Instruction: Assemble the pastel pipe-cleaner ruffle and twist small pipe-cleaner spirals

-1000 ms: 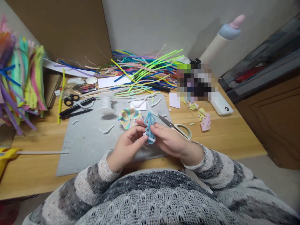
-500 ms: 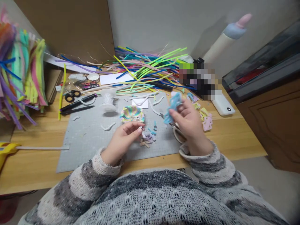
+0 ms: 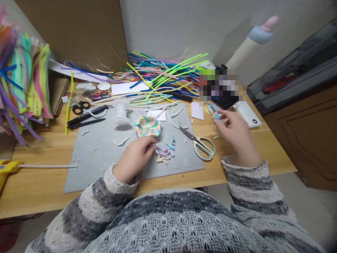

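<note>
My left hand (image 3: 137,156) is over the grey cutting mat (image 3: 102,172), thumb and fingers pinched together; anything between them is hidden. By its fingertips lies a small heap of cut pipe cleaner bits (image 3: 164,153) in lilac, blue and cream. Just behind is a ruffled pastel striped piece (image 3: 147,126) with a gathered centre. My right hand (image 3: 234,133) reaches to the right of the mat, its fingertips closed on a light blue bent pipe cleaner piece (image 3: 216,116), largely covered by the hand. Between the hands, scissors (image 3: 202,146) lie partly open, handles towards me.
A spool of clear thread (image 3: 122,114) stands behind the left hand, with black pens (image 3: 88,116) left of it. Loose pipe cleaners (image 3: 168,75) pile up along the wall. A white phone-like device (image 3: 249,114) lies far right; a yellow glue gun (image 3: 9,168) is far left.
My right hand has moved right with the light blue piece, away from above the scissors, which now show fully. My left hand has stayed nearly in place, fingertips slightly lower by the bits.
</note>
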The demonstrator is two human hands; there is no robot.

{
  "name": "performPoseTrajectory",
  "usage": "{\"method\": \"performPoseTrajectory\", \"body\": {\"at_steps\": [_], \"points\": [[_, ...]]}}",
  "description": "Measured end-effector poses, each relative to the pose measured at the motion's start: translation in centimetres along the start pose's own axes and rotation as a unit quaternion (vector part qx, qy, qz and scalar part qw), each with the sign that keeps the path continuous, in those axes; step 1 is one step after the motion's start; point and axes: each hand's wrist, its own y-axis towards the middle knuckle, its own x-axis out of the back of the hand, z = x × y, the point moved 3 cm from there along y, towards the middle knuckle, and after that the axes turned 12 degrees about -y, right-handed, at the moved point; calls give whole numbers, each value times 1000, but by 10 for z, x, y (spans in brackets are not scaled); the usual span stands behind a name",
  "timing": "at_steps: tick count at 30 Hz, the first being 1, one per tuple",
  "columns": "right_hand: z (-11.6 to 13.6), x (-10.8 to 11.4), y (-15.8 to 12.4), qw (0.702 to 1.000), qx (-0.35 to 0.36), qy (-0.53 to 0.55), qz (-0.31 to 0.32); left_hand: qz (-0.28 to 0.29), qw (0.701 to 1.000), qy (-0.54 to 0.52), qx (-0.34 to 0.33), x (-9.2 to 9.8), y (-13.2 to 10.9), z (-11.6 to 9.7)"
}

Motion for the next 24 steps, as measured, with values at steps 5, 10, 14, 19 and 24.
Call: {"method": "performPoseTrajectory", "body": {"at_steps": [5, 10, 14, 19, 24], "points": [[84, -9, -25, 951, 207, 113, 200, -36, 997, -66, 20, 9, 5, 7], [140, -17, -39, 893, 336, 217, 209, 11, 949, -301, 89, 6, 2, 15], [151, -28, -48, 856, 317, 379, 152, 1, 894, -443, 73, 4, 0, 14], [151, -46, -57, 830, 246, 457, 202, -13, 867, -495, 60, 0, -2, 6], [150, -46, -61, 808, 250, 492, 208, -20, 858, -510, 60, -6, -5, 3]]}}
